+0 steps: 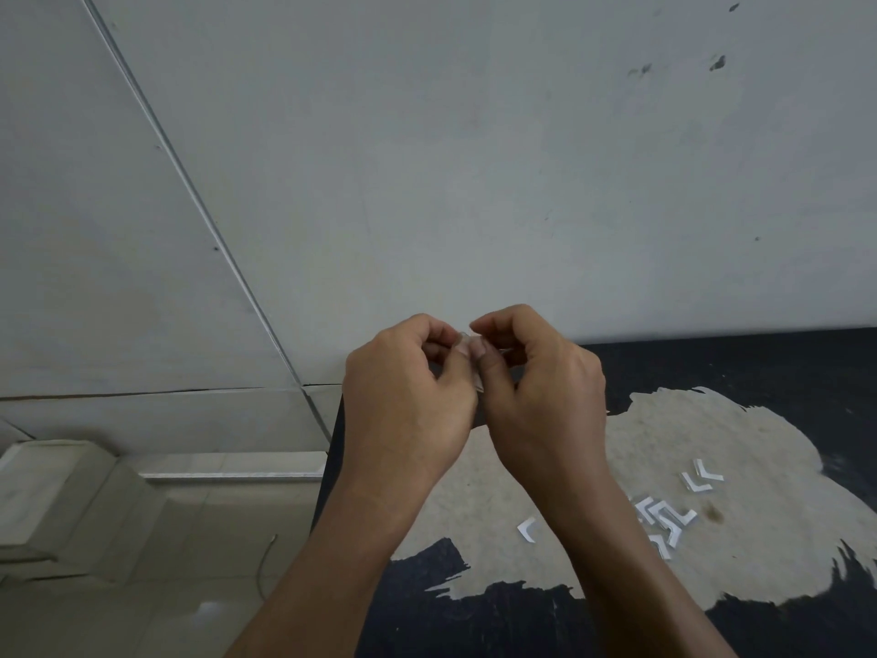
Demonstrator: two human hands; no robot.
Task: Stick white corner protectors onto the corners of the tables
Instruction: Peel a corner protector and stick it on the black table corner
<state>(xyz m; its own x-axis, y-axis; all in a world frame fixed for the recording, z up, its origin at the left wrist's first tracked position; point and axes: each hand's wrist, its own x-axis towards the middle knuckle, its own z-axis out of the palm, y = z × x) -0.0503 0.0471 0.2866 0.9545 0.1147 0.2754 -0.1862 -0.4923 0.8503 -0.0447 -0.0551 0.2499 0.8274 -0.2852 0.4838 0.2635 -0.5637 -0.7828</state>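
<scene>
Protector (476,377) — long axis seemingly upright — pinched by hands (408,396) (543,396).

- There is one view only: a wide-angle camera worn on the person's head, facing forward and down.
- It sits close to the work. Both forearms enter from the bottom edge, and the left hand (408,396) and right hand (541,387) meet just below mid-frame, pinching a corner protector (476,378).
- The dark table (712,372) fills the lower right, seen from above at a slant, and the wall (474,159) behind it takes the upper half.
- The floor (142,610) shows at lower left — beside the table's left edge.
</scene>
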